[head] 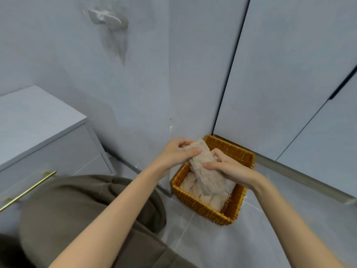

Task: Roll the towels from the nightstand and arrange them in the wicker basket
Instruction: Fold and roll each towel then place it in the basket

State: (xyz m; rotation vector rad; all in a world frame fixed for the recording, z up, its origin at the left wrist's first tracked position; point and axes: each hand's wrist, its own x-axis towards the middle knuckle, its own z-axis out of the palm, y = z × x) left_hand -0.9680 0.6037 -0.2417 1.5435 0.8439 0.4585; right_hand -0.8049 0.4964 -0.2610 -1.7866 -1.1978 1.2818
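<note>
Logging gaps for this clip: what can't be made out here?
Head view only:
- Count of rolled towels in the wicker basket: the held towel and right hand cover some.
- Nightstand top: cut off at the left edge.
- Left hand fingertips: behind the held towel.

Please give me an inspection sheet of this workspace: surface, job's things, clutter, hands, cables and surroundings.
Surface: pale tiled floor; the visible nightstand top is bare.
Job's things: wicker basket on the floor in the corner, with rolled towels inside; one beige rolled towel held above it.
Clutter: nothing seen.
Hands: left hand and right hand both grip the beige rolled towel.
Cables: nothing seen.
Surroundings: wall hook, cabinet doors.
</note>
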